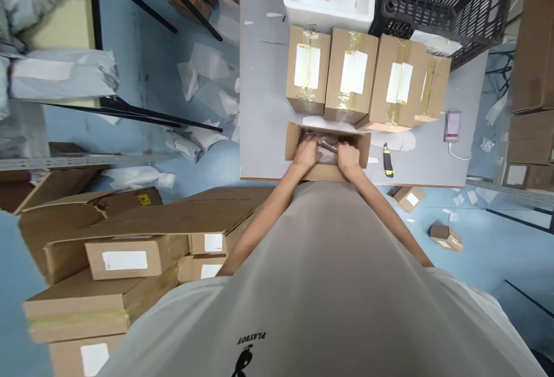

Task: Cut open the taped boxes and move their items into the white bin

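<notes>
An open cardboard box [291, 141] stands at the table's front edge, close to my body, with its flaps spread. Both my hands reach into it. My left hand [307, 153] is curled at the box's left side, on clear plastic wrapping [327, 156]. Opposite it, my right hand [348, 157] has its fingers bent around the end of a narrow brown piece [329, 146] that spans the gap between the hands. Fingertips and the rest of the contents are partly hidden. A yellow-and-black utility knife [388, 161] lies right of the box.
Several taped, labelled boxes [351, 77] stand in a row behind the open box. Beyond them are a white foam bin [329, 14] and a black plastic crate [441, 7]. A phone [452, 126] with a cable lies at right. Stacked cartons [78, 302] are on my left.
</notes>
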### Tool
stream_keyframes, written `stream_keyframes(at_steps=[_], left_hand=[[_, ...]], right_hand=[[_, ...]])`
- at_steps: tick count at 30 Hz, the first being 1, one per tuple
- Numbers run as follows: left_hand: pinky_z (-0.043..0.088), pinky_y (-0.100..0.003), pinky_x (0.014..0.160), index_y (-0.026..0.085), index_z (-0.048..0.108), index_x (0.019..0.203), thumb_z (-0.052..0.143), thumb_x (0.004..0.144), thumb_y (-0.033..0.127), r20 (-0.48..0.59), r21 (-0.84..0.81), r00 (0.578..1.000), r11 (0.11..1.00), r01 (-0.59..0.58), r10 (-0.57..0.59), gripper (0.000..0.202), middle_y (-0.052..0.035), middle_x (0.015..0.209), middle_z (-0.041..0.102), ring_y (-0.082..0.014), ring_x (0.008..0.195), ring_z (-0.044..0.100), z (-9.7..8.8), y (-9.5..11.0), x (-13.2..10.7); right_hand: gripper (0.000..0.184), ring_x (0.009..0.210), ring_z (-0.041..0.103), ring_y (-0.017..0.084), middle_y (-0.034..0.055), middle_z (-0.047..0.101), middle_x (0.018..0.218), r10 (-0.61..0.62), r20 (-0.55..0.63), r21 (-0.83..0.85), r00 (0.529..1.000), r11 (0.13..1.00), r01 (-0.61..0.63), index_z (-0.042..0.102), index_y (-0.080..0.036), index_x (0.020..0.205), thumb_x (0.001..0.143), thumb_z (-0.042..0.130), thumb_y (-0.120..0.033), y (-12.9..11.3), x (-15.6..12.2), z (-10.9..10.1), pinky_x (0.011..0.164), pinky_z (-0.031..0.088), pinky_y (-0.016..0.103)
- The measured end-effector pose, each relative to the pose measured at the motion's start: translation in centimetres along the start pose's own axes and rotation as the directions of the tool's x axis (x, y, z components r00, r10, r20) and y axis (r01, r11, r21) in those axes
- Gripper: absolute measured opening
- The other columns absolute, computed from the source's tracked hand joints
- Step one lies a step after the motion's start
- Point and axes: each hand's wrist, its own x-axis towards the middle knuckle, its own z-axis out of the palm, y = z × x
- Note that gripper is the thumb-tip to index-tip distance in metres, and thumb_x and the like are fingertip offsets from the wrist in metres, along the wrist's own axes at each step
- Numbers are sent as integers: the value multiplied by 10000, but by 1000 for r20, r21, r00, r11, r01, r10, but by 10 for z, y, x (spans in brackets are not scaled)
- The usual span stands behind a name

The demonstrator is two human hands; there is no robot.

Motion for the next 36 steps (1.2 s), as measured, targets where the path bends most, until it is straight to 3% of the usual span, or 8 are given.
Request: stream_keyframes(at_steps=[3, 7, 11, 16, 21, 25, 30, 36], left_hand=[[581, -468, 1174, 206, 756, 1321, 802, 910, 133, -162, -176, 987, 983, -44, 15, 421, -134, 1387, 780, -342, 1297, 743, -16, 0, -12], [585, -458, 1196, 231, 755, 1312, 799, 923, 199, -418, -368, 908, 908, -198, 28, 393, -114, 1423, 777, -306, 1321, 742, -38, 10, -36], [660, -458, 1062, 218, 789, 1260, 725, 1045, 507, -411, -658, 911, 706, -263, -43, 366, -134, 1308, 830, -289, 1192, 802, -57, 26, -58], [693, -393, 907, 203, 859, 1194, 780, 943, 785, -233, -876, 972, 437, -202, -16, 639, -139, 1103, 864, -258, 995, 821, -74, 42, -67], [680, -356, 871, 206, 887, 993, 994, 742, 675, -240, -858, 970, 458, -231, 40, 543, -96, 1076, 833, -236, 951, 777, -84, 49, -69], [652, -324, 805, 210, 838, 868, 1015, 723, 617, -281, -850, 960, 461, -255, 11, 467, -56, 946, 801, -207, 861, 744, -86, 47, -71], [654, -365, 858, 214, 837, 937, 901, 852, 623, -419, -789, 907, 511, -341, -42, 422, -77, 968, 850, -248, 910, 792, -85, 52, -79], [645, -474, 1121, 281, 885, 1092, 720, 1051, 442, -550, -508, 808, 682, -525, 213, 234, -80, 1217, 876, -288, 1168, 827, -80, 67, -108]], right_hand=[[362, 1116, 794, 293, 187, 745, 1395, 44, -183, 122, 982, 992, -22, 721, -198, 1377, 1136, 458, -141, 13, -35, -12, 919, 581, 374], [127, 913, 720, 247, 85, 770, 1103, 67, -443, 462, 894, 872, 164, 717, -228, 1073, 1086, 627, -318, 33, -71, -22, 794, 518, 335], [379, 574, 499, 146, -72, 562, 668, 133, -463, 819, 876, 441, 366, 646, -259, 915, 966, 784, -609, 40, -87, -28, 596, 423, 279], [557, 510, 438, 92, -50, 697, 797, 175, -432, 900, 885, 24, 435, 625, -275, 875, 783, 932, -730, 25, -92, -37, 447, 385, 247], [522, 498, 420, 73, -16, 760, 923, 169, -430, 897, 887, -27, 441, 670, -261, 885, 773, 973, -671, 14, -90, -42, 422, 372, 247], [550, 578, 538, 93, 22, 784, 1057, 246, -443, 889, 862, -8, 459, 705, -252, 1121, 833, 908, -673, 2, -82, -35, 494, 457, 245], [570, 1068, 766, 222, 115, 759, 1329, 387, -512, 851, 767, 108, 513, 674, -253, 1196, 855, 860, -670, -39, -75, -21, 809, 644, 316], [503, 1110, 787, 251, 104, 803, 1164, 453, -513, 803, 729, -48, 595, 623, -254, 1114, 891, 823, -658, -87, -83, -10, 972, 667, 395]])
